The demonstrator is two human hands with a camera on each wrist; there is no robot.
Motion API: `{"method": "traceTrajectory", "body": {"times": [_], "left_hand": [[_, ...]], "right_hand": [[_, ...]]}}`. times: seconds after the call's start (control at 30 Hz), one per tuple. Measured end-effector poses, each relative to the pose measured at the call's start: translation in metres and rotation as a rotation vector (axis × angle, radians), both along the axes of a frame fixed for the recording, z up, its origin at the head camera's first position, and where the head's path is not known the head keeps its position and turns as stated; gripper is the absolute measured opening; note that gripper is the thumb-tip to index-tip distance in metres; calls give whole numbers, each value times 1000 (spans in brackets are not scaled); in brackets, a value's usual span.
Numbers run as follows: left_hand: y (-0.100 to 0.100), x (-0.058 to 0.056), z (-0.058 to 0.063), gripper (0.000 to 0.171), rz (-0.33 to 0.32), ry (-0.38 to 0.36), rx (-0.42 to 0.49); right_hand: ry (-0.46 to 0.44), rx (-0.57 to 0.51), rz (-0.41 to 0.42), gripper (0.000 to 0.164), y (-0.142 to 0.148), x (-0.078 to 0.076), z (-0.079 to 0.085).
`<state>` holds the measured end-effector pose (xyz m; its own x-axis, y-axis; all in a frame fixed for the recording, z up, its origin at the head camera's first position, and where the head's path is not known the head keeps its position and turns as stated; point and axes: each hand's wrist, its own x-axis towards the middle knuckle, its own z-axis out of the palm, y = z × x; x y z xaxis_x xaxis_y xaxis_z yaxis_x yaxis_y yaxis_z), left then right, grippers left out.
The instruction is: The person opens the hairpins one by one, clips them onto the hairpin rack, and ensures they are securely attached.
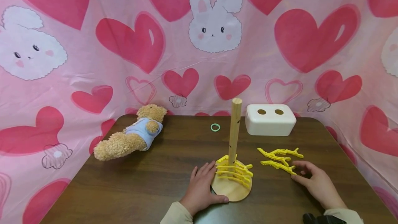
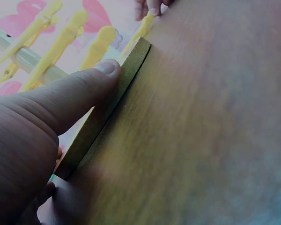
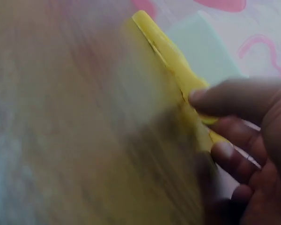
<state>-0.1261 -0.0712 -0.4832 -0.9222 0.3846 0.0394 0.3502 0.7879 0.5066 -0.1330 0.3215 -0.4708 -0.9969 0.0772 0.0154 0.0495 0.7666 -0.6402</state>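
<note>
A round wooden base (image 1: 234,193) carries an upright wooden post (image 1: 235,127) with small dark holes. Several curved yellow plastic pieces (image 1: 236,172) with knobbed ends cluster around the lower post, above the base. My left hand (image 1: 200,189) holds the base at its left side, the thumb (image 2: 91,86) against its rim in the left wrist view. To the right, loose yellow branch-like pieces (image 1: 281,153) lie on the table. My right hand (image 1: 318,182) pinches the near end of the closest yellow branch-like piece (image 1: 276,165) between thumb and fingers; its far end shows in the right wrist view.
Behind the loose pieces stands a white box (image 1: 270,125) with two round holes on top. A small green ring (image 1: 215,127) lies behind the post. At the table's (image 1: 149,189) back left is a teddy bear (image 1: 136,132) in a blue shirt. A heart-printed cloth hangs behind.
</note>
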Motion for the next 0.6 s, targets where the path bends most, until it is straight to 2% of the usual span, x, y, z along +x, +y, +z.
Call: {"method": "traceTrajectory", "body": {"times": [0.23, 0.33, 0.6], "left_hand": [[0, 0, 0, 104, -3, 11, 7], [0, 0, 0, 103, -5, 14, 9], [0, 0, -1, 103, -8, 21, 10]], "right_hand": [[151, -167, -72, 59, -5, 7, -8], [204, -216, -91, 57, -9, 8, -8], [277, -146, -106, 41, -27, 13, 2]]}}
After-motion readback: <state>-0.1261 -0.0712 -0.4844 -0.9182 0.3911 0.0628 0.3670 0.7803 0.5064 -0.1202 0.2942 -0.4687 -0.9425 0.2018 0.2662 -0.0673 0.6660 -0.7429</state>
